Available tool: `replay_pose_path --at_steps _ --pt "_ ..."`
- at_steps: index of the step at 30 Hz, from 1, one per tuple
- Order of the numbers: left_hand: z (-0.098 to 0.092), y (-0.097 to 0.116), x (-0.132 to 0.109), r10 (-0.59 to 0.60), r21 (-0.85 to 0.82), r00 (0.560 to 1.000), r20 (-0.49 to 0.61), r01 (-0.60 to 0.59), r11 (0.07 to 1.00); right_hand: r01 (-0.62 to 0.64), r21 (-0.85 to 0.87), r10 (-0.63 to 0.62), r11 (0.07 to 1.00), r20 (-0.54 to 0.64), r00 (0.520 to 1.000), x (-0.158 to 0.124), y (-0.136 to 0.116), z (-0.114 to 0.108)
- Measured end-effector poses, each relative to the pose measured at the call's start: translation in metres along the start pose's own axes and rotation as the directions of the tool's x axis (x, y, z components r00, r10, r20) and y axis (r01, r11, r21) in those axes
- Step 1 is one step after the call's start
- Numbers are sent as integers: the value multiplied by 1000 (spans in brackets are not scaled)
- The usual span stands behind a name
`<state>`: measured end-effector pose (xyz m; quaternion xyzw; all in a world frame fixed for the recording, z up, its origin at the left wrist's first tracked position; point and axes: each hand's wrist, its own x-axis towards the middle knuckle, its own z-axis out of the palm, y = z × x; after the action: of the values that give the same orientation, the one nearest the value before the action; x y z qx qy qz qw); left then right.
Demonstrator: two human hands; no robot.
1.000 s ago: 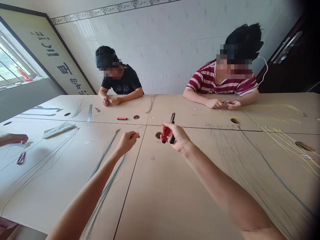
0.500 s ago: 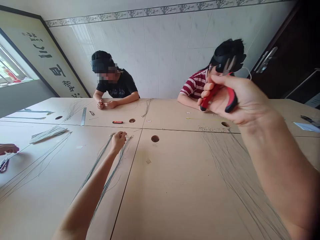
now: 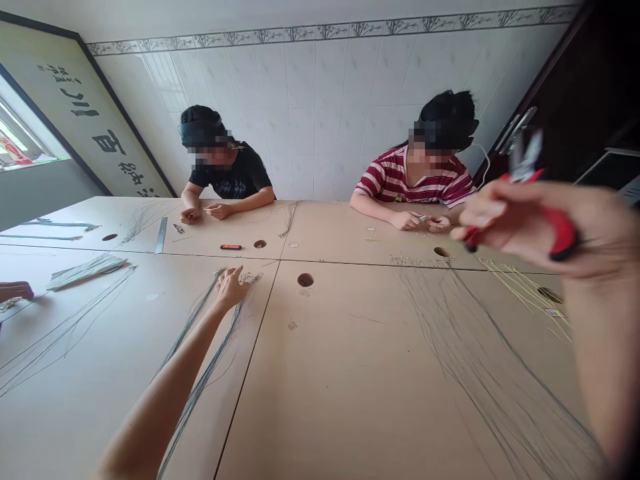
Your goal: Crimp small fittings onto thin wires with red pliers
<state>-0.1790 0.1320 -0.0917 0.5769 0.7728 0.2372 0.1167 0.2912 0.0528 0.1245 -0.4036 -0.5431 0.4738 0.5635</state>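
My right hand (image 3: 550,223) is raised close to the camera at the right and looks blurred; its fingers are wrapped round red-handled pliers (image 3: 527,180), jaws pointing up. My left hand (image 3: 231,288) reaches far out over the table and rests on the top end of a bundle of thin grey-green wires (image 3: 200,373). Its fingers are curled, pinching at the wire ends, which carry small metal terminals (image 3: 250,275).
The beige table (image 3: 350,373) has round cable holes (image 3: 305,280). More wires (image 3: 475,333) fan out at the right, yellow wires (image 3: 520,283) beyond them. Two people sit opposite, working with their hands. A metal ruler (image 3: 161,235), a small red object (image 3: 231,247) and another person's hand (image 3: 15,291) are at left.
My right hand with the pliers has swung up from the table's middle and across to the right, close to the camera. My left hand has come down onto the wire ends.
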Motion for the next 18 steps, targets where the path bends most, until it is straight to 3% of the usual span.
replay_pose_path --at_steps 1,2,6,9,11,13,18 --pt "-5 7 -2 19 -1 1000 -1 -19 1000 -160 47 151 986 150 977 -6 9 9" --pt "-10 15 -5 38 -4 999 -8 -38 999 -226 58 208 972 224 952 -11 19 17" --pt "-30 60 -23 127 -46 991 -37 -128 991 -276 -5 252 961 423 870 -17 56 34" --pt "-42 106 -51 274 -138 962 20 -268 953 -306 17 249 952 542 803 -17 74 41" --pt "-46 136 -75 396 -229 912 103 -366 902 -321 54 231 945 585 777 -17 82 48" --pt "-46 162 -98 542 -440 818 192 -422 793 -325 96 200 941 618 760 -18 88 54" --pt "-34 197 -127 723 -785 639 260 -295 544 -280 198 84 940 658 748 -18 101 65"
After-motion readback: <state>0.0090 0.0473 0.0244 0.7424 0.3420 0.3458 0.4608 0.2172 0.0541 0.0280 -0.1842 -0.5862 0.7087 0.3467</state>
